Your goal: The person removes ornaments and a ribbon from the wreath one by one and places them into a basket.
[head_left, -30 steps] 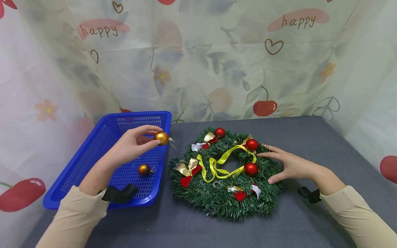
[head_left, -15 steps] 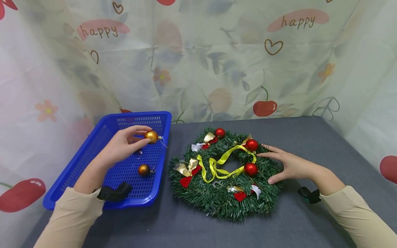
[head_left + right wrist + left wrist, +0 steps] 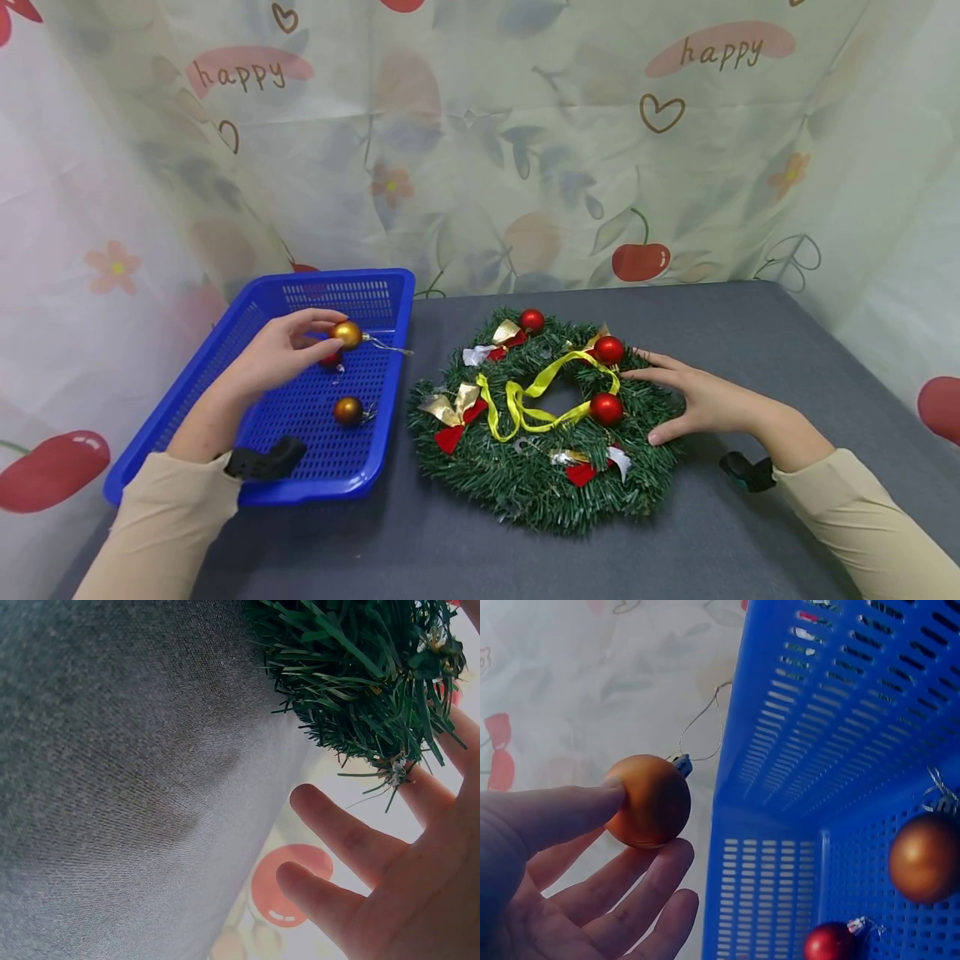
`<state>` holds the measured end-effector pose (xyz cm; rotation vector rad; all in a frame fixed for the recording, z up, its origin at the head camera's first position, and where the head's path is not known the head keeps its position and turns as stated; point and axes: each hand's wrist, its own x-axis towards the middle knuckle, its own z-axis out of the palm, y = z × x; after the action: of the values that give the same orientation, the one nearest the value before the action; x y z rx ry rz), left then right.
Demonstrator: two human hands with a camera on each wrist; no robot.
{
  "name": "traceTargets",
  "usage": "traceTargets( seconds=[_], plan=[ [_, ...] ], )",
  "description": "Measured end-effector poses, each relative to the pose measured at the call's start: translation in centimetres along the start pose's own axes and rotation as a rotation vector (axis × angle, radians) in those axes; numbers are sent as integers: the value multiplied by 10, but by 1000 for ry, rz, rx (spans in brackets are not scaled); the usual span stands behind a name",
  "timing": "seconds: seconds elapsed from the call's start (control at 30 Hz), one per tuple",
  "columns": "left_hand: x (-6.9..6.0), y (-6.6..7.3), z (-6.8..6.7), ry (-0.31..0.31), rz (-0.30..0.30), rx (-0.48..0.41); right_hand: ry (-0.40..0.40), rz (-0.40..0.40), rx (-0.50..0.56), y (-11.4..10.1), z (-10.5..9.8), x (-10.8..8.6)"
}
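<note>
Between thumb and fingers, my left hand [image 3: 272,354] pinches a gold Christmas bauble [image 3: 347,335] above the blue basket. In the left wrist view the bauble [image 3: 651,801] has a silver cap and a thin thread loop. Below, in the basket, lie a second gold bauble [image 3: 348,411] and a red bauble [image 3: 831,941], partly hidden by my hand in the head view. My right hand [image 3: 708,402] rests at the right edge of a green Christmas wreath [image 3: 517,487], its fingers spread and fairly straight. Red baubles [image 3: 607,409], bows [image 3: 453,417] and a yellow ribbon [image 3: 517,408] decorate the wreath.
The blue plastic basket [image 3: 408,283] stands on the left of the grey table [image 3: 465,567], its wall close to the wreath's left side. A printed curtain [image 3: 480,167] hangs behind the table and along both sides.
My left hand has moved left with the gold bauble, from near the basket's right rim to farther over its inside. The red bauble has come into sight. My right hand and the wreath stay put.
</note>
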<state>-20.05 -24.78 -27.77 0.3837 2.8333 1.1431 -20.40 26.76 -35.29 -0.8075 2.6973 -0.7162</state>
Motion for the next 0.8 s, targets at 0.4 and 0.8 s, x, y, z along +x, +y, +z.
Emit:
traceTargets(
  seconds=[0.4,0.8],
  plan=[
    [0,-10,-4,-43,-11,30,1,3,-3,0,0,0],
    [1,-15,-3,-144,-3,93,0,6,-2,1,0,0]
  ],
)
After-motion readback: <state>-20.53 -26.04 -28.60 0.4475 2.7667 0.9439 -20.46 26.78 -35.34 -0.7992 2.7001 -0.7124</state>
